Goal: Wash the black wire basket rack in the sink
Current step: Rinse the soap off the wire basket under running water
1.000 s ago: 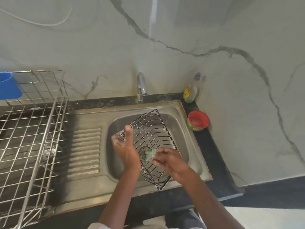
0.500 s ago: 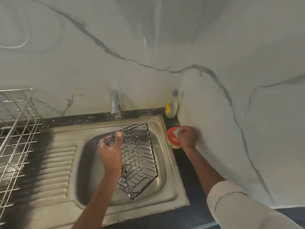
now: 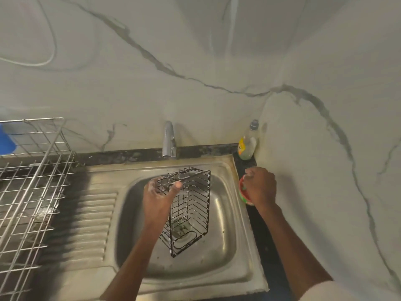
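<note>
Black wire basket rack [image 3: 191, 211] is standing tilted on end inside the steel sink [image 3: 227, 255], over the drain. Left hand [image 3: 159, 195], soapy, is gripping its upper rim, thumb hooked over the wire. Right hand [image 3: 260, 185], fingers curled, is pressing into a red soap tub [image 3: 242, 192] beside the sink; I cannot tell what it is pinching.

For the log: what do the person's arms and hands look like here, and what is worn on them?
Both forearms are bare, with no gloves, rings, watch or bracelets visible. The left hand has whitish soap suds on its fingers. The right hand shows no visible suds. A pushed-up white sleeve shows at the lower right corner; no sleeve is visible on the left arm.
</note>
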`<state>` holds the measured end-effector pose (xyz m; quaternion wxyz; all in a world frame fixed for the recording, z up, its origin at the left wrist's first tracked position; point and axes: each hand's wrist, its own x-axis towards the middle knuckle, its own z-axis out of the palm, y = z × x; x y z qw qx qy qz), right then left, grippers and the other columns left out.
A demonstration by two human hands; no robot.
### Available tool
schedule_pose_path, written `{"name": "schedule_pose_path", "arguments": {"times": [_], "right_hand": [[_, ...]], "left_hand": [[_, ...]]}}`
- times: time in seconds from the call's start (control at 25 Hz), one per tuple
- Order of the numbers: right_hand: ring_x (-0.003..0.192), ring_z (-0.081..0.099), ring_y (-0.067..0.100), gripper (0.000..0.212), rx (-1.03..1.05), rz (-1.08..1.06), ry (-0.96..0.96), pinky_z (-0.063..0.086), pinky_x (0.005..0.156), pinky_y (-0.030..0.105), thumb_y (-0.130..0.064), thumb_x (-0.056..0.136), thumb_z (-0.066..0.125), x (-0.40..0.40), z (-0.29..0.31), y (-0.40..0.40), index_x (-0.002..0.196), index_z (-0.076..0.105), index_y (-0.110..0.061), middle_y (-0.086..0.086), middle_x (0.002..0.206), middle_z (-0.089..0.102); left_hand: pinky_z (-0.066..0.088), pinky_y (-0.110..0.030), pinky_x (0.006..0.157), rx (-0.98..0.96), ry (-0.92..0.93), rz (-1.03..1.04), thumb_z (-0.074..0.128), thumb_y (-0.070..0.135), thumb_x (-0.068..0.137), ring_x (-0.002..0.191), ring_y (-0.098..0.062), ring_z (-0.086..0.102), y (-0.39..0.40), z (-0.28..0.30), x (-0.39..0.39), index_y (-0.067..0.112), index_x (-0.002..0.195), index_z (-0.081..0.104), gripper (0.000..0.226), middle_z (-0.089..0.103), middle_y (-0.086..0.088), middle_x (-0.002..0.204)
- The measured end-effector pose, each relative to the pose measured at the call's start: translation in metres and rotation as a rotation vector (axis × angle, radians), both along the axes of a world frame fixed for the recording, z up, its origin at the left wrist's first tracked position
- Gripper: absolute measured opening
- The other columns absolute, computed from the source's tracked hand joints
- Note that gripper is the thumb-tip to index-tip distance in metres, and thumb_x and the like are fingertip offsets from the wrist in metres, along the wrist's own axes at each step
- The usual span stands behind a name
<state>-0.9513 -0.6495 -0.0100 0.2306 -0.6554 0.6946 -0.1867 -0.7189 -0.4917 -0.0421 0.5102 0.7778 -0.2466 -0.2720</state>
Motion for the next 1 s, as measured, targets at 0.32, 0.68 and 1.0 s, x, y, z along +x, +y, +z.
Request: {"name": "schedule_pose_path", "arguments": {"times": [0.32, 0.68, 1.0], "right_hand": [[0.085, 0.077, 0.021, 0.013, 0.266, -0.232, -0.848, 0.064, 0.077, 0.03, -0.005, 0.094, 0.072, 0.058, -0.004, 0.039, 0.107, 0.074, -0.005, 0.007, 0.088, 0.078], [0.096, 0.076, 0.023, 0.041, 0.842, -0.066, -1.028, 0.062, 0.076, 0.032, -0.043, 0.102, 0.059, 0.105, -0.02, 0.064, 0.118, 0.066, -0.006, 0.012, 0.106, 0.078], [0.07, 0.068, 0.022, 0.018, 0.857, -0.314, -1.092, 0.059, 0.051, 0.029, -0.019, 0.104, 0.059, 0.12, -0.035, 0.066, 0.108, 0.067, -0.003, 0.012, 0.09, 0.08]], "left_hand": [[0.043, -0.038, 0.104, -0.009, 0.074, -0.071, 0.078, 0.088, 0.062, 0.131, -0.019, 0.05, 0.003, -0.017, 0.026, 0.019, 0.161, 0.04, 0.126, 0.049, 0.003, 0.146], [0.049, -0.045, 0.109, 0.024, 0.043, -0.185, 0.078, 0.089, 0.061, 0.134, -0.018, 0.055, 0.017, -0.029, 0.031, 0.031, 0.149, 0.051, 0.109, 0.056, 0.002, 0.148], [0.05, -0.044, 0.111, 0.064, 0.071, -0.378, 0.042, 0.067, 0.102, 0.124, -0.013, 0.068, 0.008, -0.045, 0.086, 0.029, 0.133, 0.069, 0.056, 0.075, 0.005, 0.128]]}}
